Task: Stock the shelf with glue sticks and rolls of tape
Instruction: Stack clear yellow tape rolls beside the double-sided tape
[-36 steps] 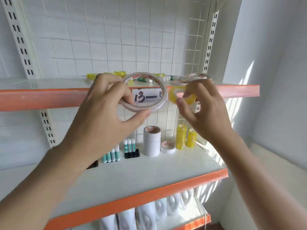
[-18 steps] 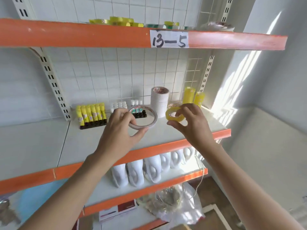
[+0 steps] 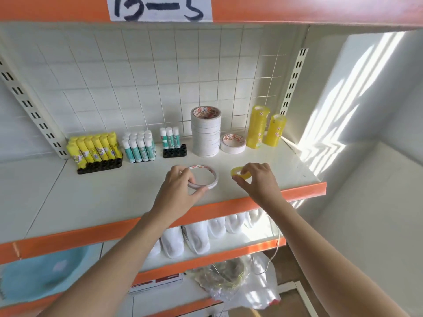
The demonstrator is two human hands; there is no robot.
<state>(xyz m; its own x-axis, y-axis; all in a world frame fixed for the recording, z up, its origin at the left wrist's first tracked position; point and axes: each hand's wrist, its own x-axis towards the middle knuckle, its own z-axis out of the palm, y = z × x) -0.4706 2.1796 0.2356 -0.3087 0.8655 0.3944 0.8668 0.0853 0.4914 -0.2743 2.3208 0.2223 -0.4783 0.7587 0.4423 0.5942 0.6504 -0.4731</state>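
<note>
While hands pinch them, two thin tape rings (image 3: 202, 177) gleam

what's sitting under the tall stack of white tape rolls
The tall stack of white tape rolls stands straight on the white shelf. Nothing else shows beneath it; its base contact is hidden.

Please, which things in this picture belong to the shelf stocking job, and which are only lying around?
For the job:
white tape roll in left hand
yellow tape roll in right hand
white tape stack
yellow tape stacks
glue sticks
shelf

Lying about:
white bottles
plastic bag
blue basin
</note>
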